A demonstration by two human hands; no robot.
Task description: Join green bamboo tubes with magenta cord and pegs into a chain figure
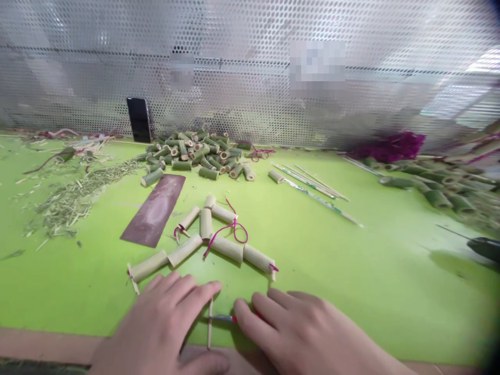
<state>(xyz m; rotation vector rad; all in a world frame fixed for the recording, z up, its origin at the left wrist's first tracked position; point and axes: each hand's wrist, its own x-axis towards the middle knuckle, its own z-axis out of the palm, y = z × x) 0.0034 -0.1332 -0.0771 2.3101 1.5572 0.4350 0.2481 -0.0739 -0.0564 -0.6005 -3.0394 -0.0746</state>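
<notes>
Widest way runs along the right

Open worktop [351, 271] stretches from the figure [205, 224] to the dark tool [484, 248] on the right; slanting sticks [332, 207] narrow its far end. The bamboo heap [441, 182] blocks the far right. Far middle, the pile [195, 153] bars the wall [242, 104], with the phone [139, 121] upright to its left. Flat sandpaper [156, 211] leaves passage above it. Near, between left hand [160, 317] and right hand [300, 325], a thin stick [210, 325] and red tool [224, 318] obstruct the gap.
</notes>
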